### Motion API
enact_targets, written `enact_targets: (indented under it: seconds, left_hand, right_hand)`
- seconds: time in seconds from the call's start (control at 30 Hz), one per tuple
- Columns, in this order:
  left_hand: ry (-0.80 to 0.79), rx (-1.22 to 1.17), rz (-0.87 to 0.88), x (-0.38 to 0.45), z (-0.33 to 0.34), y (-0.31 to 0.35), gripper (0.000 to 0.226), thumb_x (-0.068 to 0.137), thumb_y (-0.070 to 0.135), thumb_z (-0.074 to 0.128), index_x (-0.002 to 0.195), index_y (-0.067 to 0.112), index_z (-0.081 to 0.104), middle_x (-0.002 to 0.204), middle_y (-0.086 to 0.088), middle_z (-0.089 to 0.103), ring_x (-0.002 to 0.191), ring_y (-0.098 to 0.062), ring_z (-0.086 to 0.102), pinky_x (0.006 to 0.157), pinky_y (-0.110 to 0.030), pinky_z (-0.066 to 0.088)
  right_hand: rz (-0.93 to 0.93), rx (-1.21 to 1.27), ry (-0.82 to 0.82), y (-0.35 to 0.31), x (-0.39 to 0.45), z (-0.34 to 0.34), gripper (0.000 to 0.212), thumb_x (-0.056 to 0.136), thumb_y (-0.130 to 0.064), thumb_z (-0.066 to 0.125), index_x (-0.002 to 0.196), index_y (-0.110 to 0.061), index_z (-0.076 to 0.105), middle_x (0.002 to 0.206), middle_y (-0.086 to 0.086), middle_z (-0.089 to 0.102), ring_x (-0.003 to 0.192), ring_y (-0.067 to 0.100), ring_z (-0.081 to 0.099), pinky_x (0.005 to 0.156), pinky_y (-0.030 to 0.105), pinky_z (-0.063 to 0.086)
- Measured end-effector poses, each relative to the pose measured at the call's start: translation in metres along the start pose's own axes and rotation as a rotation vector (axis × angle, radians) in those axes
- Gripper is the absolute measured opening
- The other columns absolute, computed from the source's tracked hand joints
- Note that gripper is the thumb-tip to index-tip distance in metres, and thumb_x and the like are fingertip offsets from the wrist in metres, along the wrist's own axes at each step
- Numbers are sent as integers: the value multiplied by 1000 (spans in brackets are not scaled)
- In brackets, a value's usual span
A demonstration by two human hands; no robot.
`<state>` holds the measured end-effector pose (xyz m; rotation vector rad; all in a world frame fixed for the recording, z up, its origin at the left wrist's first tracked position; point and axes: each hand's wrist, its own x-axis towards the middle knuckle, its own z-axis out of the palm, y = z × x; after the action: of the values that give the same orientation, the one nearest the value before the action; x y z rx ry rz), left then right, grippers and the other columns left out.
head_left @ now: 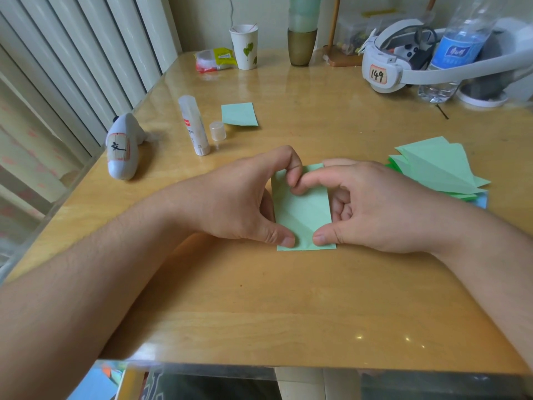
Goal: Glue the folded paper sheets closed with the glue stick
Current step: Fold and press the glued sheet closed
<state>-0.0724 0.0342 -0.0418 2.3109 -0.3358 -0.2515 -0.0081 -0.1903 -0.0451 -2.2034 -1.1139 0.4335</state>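
A folded light-green paper sheet [302, 215] lies flat on the wooden table [259, 298] in front of me. My left hand [242, 200] holds it down from the left, thumb on its lower edge and curled index fingertip near its top. From the right, my right hand [375, 206] does the same, and the two index fingertips meet on the upper part. The glue stick [193, 125] lies uncapped at the back left. Its clear cap [217, 130] stands beside it. Another folded green sheet [239, 114] lies just behind the cap.
A fanned pile of green sheets [441, 168] lies at the right. A white controller [124, 145] rests near the left edge. At the back stand a paper cup [244, 47], a brown glass [301, 46], a white headset [403, 59] and a water bottle [455, 50].
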Motion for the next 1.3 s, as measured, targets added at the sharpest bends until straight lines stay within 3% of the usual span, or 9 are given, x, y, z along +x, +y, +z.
enact_targets:
  seconds: [0.3, 0.47, 0.7, 0.87, 1.3]
  left_hand:
    - [8, 11, 15, 1, 0, 1, 66, 70, 17, 98, 106, 27, 43, 73, 16, 63, 58, -15, 66, 51, -25, 49]
    - [12, 32, 6, 0, 0, 1, 66, 70, 17, 97, 105, 29, 43, 68, 15, 63, 57, -13, 65, 51, -26, 50]
    - [18, 76, 30, 0, 0, 1, 66, 68, 25, 98, 104, 32, 43, 58, 16, 47, 52, -9, 40, 50, -24, 39]
    - [23, 42, 54, -1, 0, 3, 65, 70, 22, 97, 106, 24, 43, 65, 31, 52, 53, -9, 39, 49, -19, 34]
    - [20, 115, 77, -2, 0, 6, 67, 69, 22, 98, 106, 22, 42, 68, 42, 52, 52, -6, 41, 49, -12, 30]
  right_hand:
    - [-5, -26, 8, 0, 0, 0, 65, 70, -26, 95, 124, -47, 65, 100, -25, 50, 76, 5, 65, 68, 17, 49]
    - [-2, -25, 3, -1, 0, 0, 64, 70, -27, 95, 123, -48, 65, 100, -26, 50, 76, 5, 65, 68, 17, 50]
    - [6, -20, 11, -1, -1, 0, 63, 70, -26, 95, 122, -46, 66, 101, -21, 50, 74, 6, 65, 68, 20, 51]
    - [9, -39, 9, -1, -1, 0, 61, 70, -28, 95, 122, -45, 67, 98, -20, 49, 75, 6, 64, 69, 19, 50]
    - [3, -54, 17, -2, -1, 0, 61, 71, -27, 95, 122, -45, 67, 99, -17, 49, 78, 7, 62, 69, 21, 50]
